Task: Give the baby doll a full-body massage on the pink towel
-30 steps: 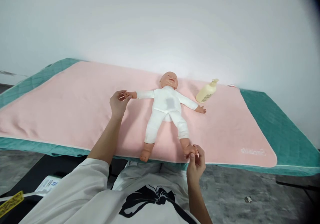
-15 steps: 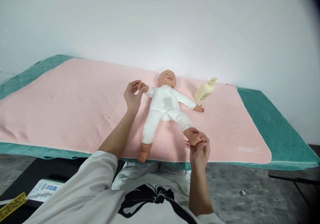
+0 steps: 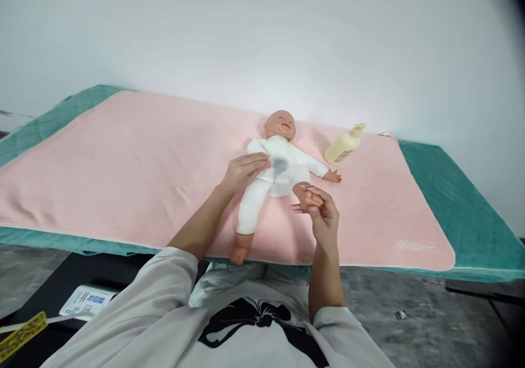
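Observation:
A baby doll (image 3: 283, 150) in a white suit lies on its back, with its head toward the wall. My left hand (image 3: 246, 170) is over the doll's belly side, fingers together. It closes around the end of the doll's arm on that side, whose small hand is hidden beneath my fingers. My right hand (image 3: 326, 215) grips the doll's foot (image 3: 307, 197), and that leg is bent up toward the body. The doll's other leg (image 3: 251, 209) lies straight, its foot at the near edge. Its other arm (image 3: 314, 165) stretches out to the right.
A pale yellow pump bottle (image 3: 343, 145) stands right of the doll on the pink mat (image 3: 135, 171). Below the mat is a green padded cover (image 3: 459, 198). A white box (image 3: 87, 301) rests on a black surface at lower left. A wall rises behind.
My left hand has brought the doll's arm inward, from out at the side to over its belly. My right hand has pushed the held foot up, bending the leg.

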{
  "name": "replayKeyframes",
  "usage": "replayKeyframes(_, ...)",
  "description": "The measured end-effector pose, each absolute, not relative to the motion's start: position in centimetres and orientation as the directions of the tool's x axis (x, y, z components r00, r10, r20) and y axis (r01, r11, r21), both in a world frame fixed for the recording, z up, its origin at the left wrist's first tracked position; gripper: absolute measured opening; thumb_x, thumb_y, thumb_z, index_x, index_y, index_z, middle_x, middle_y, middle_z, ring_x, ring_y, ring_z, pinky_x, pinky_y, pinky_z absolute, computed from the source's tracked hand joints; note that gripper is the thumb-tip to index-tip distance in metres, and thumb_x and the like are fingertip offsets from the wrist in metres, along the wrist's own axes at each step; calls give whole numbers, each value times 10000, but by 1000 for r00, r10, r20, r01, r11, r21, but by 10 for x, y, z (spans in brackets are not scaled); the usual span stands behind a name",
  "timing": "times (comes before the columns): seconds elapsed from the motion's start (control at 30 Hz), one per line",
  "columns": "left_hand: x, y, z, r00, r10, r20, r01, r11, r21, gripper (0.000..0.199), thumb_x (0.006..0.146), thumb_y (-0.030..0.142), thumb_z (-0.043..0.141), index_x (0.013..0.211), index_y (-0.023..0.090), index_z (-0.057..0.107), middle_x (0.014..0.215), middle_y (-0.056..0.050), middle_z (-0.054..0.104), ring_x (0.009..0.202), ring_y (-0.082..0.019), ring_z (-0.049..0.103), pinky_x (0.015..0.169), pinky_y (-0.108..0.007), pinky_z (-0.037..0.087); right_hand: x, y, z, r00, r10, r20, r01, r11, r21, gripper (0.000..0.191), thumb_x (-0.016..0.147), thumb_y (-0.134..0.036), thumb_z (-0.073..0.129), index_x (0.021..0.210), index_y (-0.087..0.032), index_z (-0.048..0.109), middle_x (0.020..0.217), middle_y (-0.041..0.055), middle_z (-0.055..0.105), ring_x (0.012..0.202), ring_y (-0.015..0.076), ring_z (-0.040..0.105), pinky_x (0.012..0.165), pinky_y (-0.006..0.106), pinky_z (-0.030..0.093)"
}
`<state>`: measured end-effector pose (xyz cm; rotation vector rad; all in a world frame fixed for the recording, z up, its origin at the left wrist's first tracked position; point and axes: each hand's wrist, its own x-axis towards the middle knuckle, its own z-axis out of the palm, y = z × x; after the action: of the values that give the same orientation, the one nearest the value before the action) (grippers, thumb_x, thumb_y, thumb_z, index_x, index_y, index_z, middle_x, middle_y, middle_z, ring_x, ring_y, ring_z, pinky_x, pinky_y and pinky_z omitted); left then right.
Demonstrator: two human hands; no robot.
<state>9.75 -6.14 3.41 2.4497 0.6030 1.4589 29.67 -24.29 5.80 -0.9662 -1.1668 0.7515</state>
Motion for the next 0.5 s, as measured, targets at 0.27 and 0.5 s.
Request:
replayKeyframes(0.27, 96, -62, 34, 510, 352, 785, 199, -936, 291, 155, 913, 246, 621, 999, 287, 744, 1101, -5, 748, 1096, -154, 684, 984, -306, 560, 291, -220, 52, 225, 899, 376, 38, 377, -925, 387, 891, -500, 607, 1179, -244, 566, 1269, 108, 635, 690, 151, 719, 607, 339, 648)
replayKeyframes(0.5, 93, -58, 33, 363, 516, 776, 276, -855, 440, 145, 893, 349, 645, 959, 276, 751, 1049, -17, 762, 1029, -177, 715, 930, -321, 585, 296, -218, 42, 290, 873, 391, 58, 392, -918, 430, 882, -537, 597, 1194, -247, 535, 1316, 126, 602, 736, 162, 715, 602, 347, 640)
